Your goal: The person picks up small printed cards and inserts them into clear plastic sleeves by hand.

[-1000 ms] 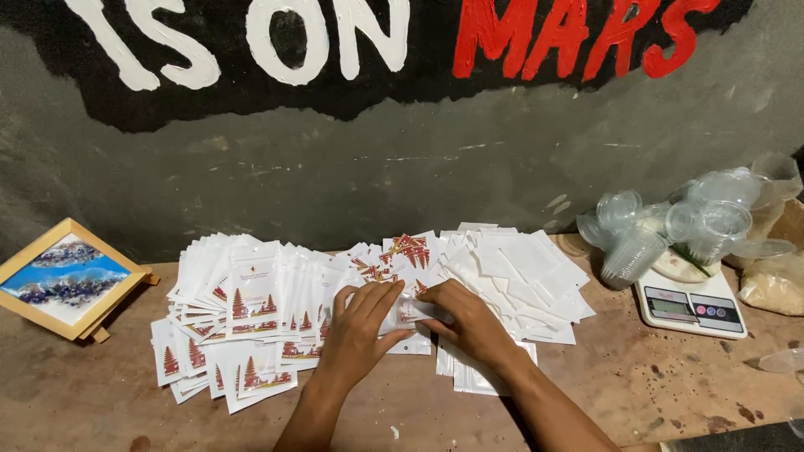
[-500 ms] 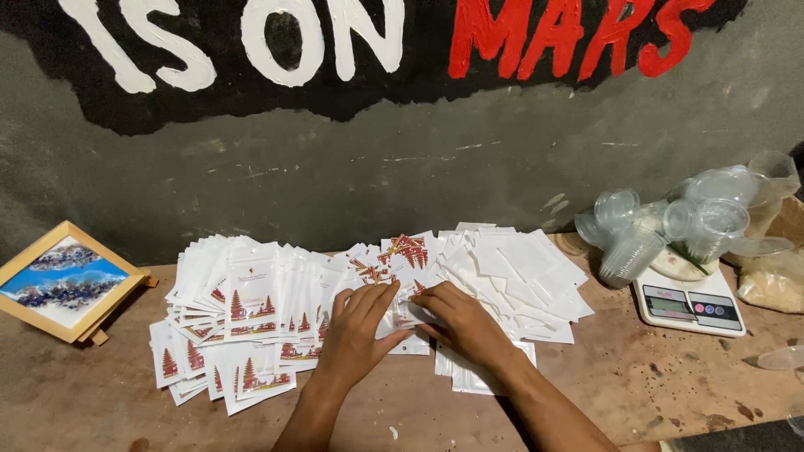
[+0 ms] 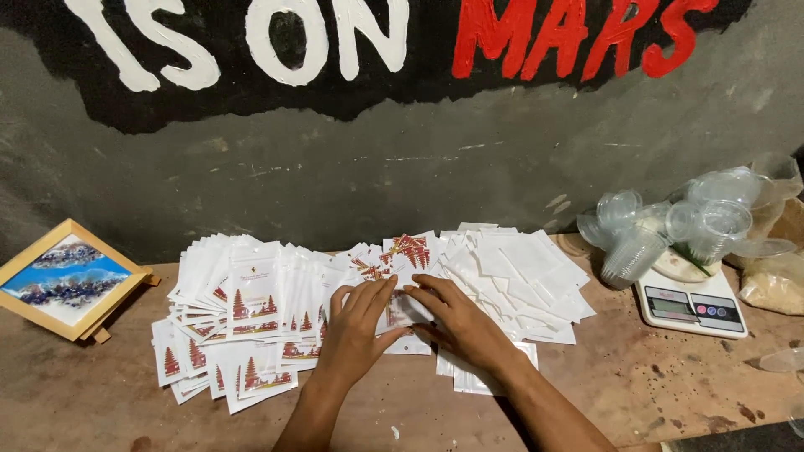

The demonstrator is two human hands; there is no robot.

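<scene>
Several small white pouches with red tree prints (image 3: 251,310) lie spread over the left and middle of a wooden table (image 3: 653,385). More white pouches, plain side up (image 3: 523,272), are fanned out to the right. My left hand (image 3: 356,322) and my right hand (image 3: 456,318) rest side by side in the middle. Both pinch one white pouch (image 3: 400,311) between their fingertips, flat on the pile.
A framed blue picture (image 3: 63,280) leans at the left edge. At the right a white kitchen scale (image 3: 691,305) carries clear plastic cups (image 3: 670,226). A bag of pale grains (image 3: 775,285) lies beside it. A dark painted wall stands right behind the table.
Both hands stay in the middle of the pile; their fingers have shifted slightly on the pouch. The piles have not moved.
</scene>
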